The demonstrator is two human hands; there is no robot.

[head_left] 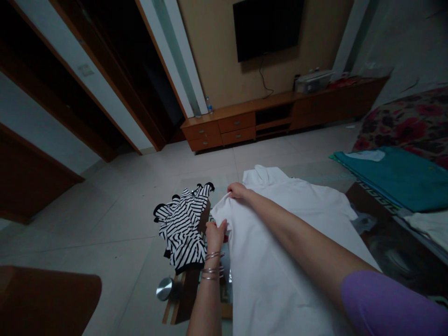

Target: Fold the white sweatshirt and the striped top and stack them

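A white shirt (301, 261) is spread over the low table, its collar end pointing toward the TV wall. My left hand (215, 232), with bangles at the wrist, pinches the lower edge of the shirt's left sleeve. Reaching across the shirt, my right hand (238, 190) is closed on the upper edge of the same sleeve. Between the two hands the sleeve fabric is stretched out. Left of my hands lies a crumpled black-and-white striped garment (184, 224), apart from the shirt.
Teal folded clothes (395, 172) lie at the right, near a floral-covered sofa (409, 116). A round metal lid-like object (165, 288) sits at the table's left corner. Beyond the tiled floor stands a wooden TV cabinet (238, 123). A brown chair-like edge (49, 298) is at lower left.
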